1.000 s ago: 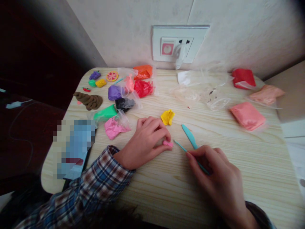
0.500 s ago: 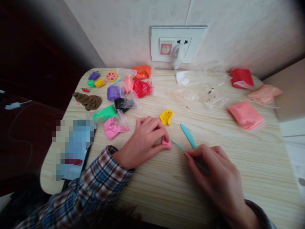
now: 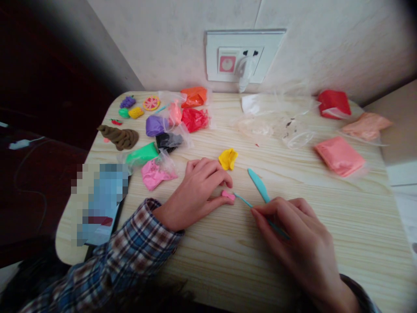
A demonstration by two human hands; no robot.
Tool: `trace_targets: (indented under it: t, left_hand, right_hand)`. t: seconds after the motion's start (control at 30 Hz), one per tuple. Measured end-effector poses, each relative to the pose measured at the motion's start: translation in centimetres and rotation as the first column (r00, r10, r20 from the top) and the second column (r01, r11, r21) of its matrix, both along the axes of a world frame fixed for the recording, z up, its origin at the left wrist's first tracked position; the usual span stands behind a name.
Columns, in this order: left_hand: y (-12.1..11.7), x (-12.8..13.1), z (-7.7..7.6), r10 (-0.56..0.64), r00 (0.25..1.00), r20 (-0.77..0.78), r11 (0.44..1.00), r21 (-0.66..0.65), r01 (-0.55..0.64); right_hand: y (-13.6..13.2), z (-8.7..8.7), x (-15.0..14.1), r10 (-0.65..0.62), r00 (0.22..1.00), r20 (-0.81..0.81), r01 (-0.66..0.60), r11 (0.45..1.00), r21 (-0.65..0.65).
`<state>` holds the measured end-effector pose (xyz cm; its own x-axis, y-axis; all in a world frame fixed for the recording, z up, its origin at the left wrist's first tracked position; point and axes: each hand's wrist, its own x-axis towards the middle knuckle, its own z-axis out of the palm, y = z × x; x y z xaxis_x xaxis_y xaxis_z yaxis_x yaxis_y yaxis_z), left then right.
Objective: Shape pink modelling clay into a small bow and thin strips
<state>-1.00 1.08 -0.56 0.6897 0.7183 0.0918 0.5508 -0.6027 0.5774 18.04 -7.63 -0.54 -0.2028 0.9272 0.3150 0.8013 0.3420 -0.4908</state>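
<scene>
A small piece of pink modelling clay (image 3: 228, 195) lies by the thumb of my left hand (image 3: 203, 187). That hand rests on the table with its index finger raised just off the clay, leaving a small gap. My right hand (image 3: 295, 237) pinches a thin blue modelling tool (image 3: 243, 200), whose tip reaches the right end of the pink piece. Just beyond the right fingers lies a turquoise plastic knife (image 3: 258, 182), its lower end hidden by the hand. Past my left fingertips sits a folded yellow clay piece (image 3: 228, 159).
Bagged clay, including a green pack (image 3: 142, 153) and a pink pack (image 3: 154, 174), lies left; salmon-coloured clay (image 3: 340, 156) is at right. Small clay fruits and a brown coil (image 3: 122, 138) stand back left. A phone (image 3: 104, 204) lies near my left sleeve. Clear bags (image 3: 280, 130) lie before the wall socket.
My left index finger has lifted off the pink clay, while the thumb stays beside it. The blue tool's tip has come against the clay's right end. The view has shifted slightly.
</scene>
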Motion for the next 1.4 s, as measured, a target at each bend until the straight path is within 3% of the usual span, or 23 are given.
trace_targets:
  t: [0.27, 0.63, 0.77, 1.4]
  left_hand:
    - [0.1, 0.0, 0.0, -0.005, 1.0, -0.003, 1.0, 0.002, 0.005]
    - [0.1, -0.1, -0.1, -0.018, 1.0, 0.006, 1.0, 0.002, 0.018]
    - [0.1, -0.1, 0.0, -0.021, 1.0, -0.002, 1.0, 0.01, 0.021]
    - [-0.2, 0.1, 0.2, -0.061, 0.997, -0.037, 0.996, 0.065, 0.063]
  right_hand:
    - [0.5, -0.3, 0.7, 0.087, 0.996, 0.019, -0.088, 0.996, 0.028]
    - [0.9, 0.0, 1.1, 0.059, 0.998, -0.017, -0.059, 0.998, -0.022]
    - [1.1, -0.1, 1.2, 0.111, 0.994, -0.018, -0.112, 0.994, -0.013]
    - [0.4, -0.6, 0.0, 0.036, 0.999, 0.005, -0.036, 0.999, -0.028]
